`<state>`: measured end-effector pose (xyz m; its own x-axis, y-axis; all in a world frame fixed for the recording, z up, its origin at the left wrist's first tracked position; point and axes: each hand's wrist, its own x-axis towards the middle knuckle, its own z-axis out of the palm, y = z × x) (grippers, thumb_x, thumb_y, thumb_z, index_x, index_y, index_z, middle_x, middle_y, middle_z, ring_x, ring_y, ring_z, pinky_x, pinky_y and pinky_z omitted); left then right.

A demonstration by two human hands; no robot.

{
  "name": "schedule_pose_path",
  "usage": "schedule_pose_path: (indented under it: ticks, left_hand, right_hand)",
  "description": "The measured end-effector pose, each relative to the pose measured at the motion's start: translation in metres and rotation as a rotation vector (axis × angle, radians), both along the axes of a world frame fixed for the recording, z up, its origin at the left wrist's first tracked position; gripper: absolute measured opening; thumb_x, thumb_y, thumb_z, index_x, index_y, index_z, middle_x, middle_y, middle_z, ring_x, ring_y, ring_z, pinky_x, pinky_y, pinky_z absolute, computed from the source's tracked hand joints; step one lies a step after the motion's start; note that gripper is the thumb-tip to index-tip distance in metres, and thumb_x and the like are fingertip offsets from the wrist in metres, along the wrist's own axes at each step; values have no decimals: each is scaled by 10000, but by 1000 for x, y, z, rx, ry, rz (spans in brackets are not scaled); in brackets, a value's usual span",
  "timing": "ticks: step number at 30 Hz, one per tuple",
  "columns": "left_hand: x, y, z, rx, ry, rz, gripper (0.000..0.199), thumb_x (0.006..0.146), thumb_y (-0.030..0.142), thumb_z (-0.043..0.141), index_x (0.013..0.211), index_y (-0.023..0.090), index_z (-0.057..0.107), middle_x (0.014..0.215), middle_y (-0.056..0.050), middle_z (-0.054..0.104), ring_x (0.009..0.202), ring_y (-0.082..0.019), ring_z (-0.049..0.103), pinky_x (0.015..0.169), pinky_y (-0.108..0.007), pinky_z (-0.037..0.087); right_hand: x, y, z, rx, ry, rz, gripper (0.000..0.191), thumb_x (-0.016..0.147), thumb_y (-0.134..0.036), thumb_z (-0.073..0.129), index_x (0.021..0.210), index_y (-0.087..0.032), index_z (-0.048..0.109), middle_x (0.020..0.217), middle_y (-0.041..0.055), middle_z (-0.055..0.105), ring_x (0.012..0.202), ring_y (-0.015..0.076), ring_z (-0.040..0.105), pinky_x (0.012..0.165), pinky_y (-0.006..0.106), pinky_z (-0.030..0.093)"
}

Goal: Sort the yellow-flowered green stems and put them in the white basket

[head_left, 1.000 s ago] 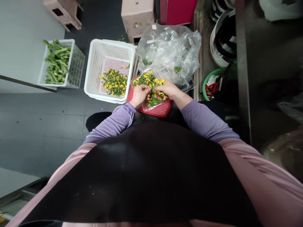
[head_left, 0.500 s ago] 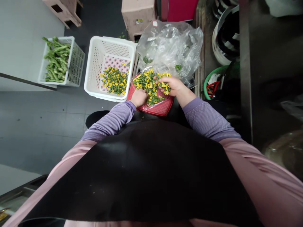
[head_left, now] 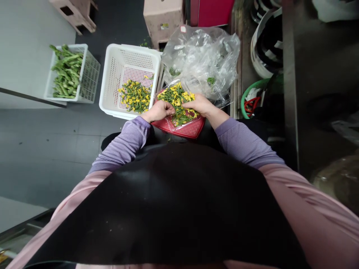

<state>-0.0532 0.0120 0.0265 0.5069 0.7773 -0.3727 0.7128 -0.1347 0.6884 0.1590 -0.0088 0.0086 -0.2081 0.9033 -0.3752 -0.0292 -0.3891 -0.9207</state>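
Yellow-flowered green stems (head_left: 174,94) fill a clear plastic tray (head_left: 179,126) that rests on a red, textured lid-like surface (head_left: 193,129) in front of me. My right hand (head_left: 199,104) is closed around a bunch of flowering stems at the tray's right side. From the left, my left hand (head_left: 162,111) reaches over the tray's edge with its fingers pinched together at the stems; what they hold, if anything, is hidden. More flowering stems (head_left: 135,96) lie in a white perforated basket (head_left: 112,78) left of the tray.
A crumpled clear plastic bag (head_left: 206,52) lies behind the tray. Thick green stalks (head_left: 67,73) fill a smaller white basket (head_left: 92,80) at far left. A pale stool (head_left: 162,16) stands behind. At right are a green tub (head_left: 246,98) and a metal table edge (head_left: 290,82).
My left hand has shifted left and slightly up, its fingers now pinched at the tray. My right hand has lowered its bunch onto the stems and moved slightly left.
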Motion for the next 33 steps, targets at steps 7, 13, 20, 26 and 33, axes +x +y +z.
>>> schedule_pose_path:
  ticks: [7,13,20,26,33]
  left_hand:
    - [12,-11,1,-89,-191,230,74,781,158,685,722,119,705,594,12,628,526,-64,505,570,-212,426]
    - [11,-13,-6,-190,-394,326,166,827,292,726,784,132,717,641,-27,660,487,-76,524,549,-240,479]
    - [15,-16,-30,122,225,-4,258,853,369,692,696,167,730,595,-52,630,692,-187,662,708,-289,504]
    - [46,-2,-29,403,410,-35,344,946,202,469,1120,147,760,1161,-148,679,1078,-263,649,877,-341,484]
    - [71,23,-47,454,452,-225,371,970,196,428,1183,117,722,1249,-207,621,1205,-338,566,948,-425,433]
  right_hand:
    - [-5,-3,-4,67,-47,90,391,599,-128,816,969,-178,700,922,49,746,990,268,698,931,408,563]
    - [-4,-6,10,-87,123,52,431,614,-173,848,1011,-207,684,849,30,742,848,226,702,788,365,597]
    - [13,10,13,34,21,-245,316,693,-147,802,982,-183,681,887,46,718,909,208,682,748,307,589]
    - [21,17,13,4,76,-295,417,666,-260,887,1023,-193,681,870,55,719,876,225,681,669,327,582]
    - [25,23,15,-167,205,-277,375,781,-402,833,1039,-182,671,742,25,668,701,169,659,559,275,526]
